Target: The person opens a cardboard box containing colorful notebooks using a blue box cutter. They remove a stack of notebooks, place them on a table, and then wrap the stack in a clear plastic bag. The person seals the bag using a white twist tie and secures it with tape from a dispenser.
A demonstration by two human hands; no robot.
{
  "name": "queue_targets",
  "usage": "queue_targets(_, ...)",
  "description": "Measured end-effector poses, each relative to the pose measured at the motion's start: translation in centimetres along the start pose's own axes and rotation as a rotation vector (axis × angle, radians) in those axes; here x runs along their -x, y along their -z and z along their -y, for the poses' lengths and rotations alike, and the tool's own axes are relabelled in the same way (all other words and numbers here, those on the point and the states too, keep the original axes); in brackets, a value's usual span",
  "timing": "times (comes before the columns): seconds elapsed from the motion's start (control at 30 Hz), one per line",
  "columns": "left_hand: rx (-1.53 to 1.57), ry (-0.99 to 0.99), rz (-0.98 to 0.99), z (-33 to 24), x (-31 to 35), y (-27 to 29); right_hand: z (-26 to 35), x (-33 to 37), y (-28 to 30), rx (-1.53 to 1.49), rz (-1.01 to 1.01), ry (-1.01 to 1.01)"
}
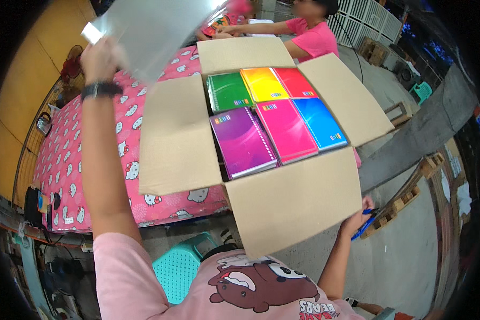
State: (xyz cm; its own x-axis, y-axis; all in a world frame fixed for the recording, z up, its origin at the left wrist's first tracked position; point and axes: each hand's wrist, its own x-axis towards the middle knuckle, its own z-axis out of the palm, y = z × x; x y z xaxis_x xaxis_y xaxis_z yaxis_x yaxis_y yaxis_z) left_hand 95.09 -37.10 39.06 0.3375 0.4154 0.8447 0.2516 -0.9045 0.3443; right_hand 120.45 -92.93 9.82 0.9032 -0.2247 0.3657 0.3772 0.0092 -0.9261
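Note:
My left hand (100,61), raised at the upper left, grips the edge of a clear plastic sheet (149,37); its fingers are slightly blurred. Low at the right, my right hand (356,216) is closed on a blue-handled tool (364,228) that looks like a pair of scissors, partly hidden by the hand. Between my arms stands an open cardboard box (296,205) with its flaps folded outward. Inside lie several stacks of spiral notebooks, with purple (244,143), green (229,90), yellow (265,84), red (295,82), pink (286,129) and blue (320,122) covers on top.
The box is at a table with a pink patterned cover (98,176). Across it, a person in a pink shirt (317,40) works with both arms forward. A teal plastic stool (181,269) stands close below me. Wooden pallets (402,205) lie on the floor at the right.

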Motion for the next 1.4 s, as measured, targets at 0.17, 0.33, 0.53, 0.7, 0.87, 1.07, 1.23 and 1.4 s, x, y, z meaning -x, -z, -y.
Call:
queue_targets(0.17,0.15,0.756,-0.444,17.0,16.9,3.2,-10.6,6.6,1.8,0.747,0.35,-0.022)
queue_targets(0.33,-0.114,0.883,-0.178,19.3,34.8,-3.4,-10.1,16.2,-0.8,0.697,0.838,-0.055)
queue_targets(0.53,0.003,0.863,0.067,21.4,42.2,-4.8,-5.1,25.7,-13.9,0.2,1.461,0.208)
queue_targets(0.7,0.419,0.919,0.172,12.2,40.4,-8.4,-3.4,28.9,-20.2,0.074,1.533,0.4)
queue_targets(0.87,0.344,0.888,0.227,10.2,41.1,-7.1,-4.1,28.7,-24.0,0.232,1.475,0.447)
queue_targets(1.07,0.232,0.789,0.25,8.5,41.6,-7.4,-4.7,28.5,-24.1,0.314,1.499,0.434)
queue_targets(1.23,0.157,0.66,0.259,6.9,41.5,-9.8,-3.7,29.2,-22.8,0.203,1.496,0.438)
queue_targets(1.4,-0.064,0.506,0.248,7.1,42.5,-9.7,-5.0,26.3,-13.1,-0.078,1.383,0.42)
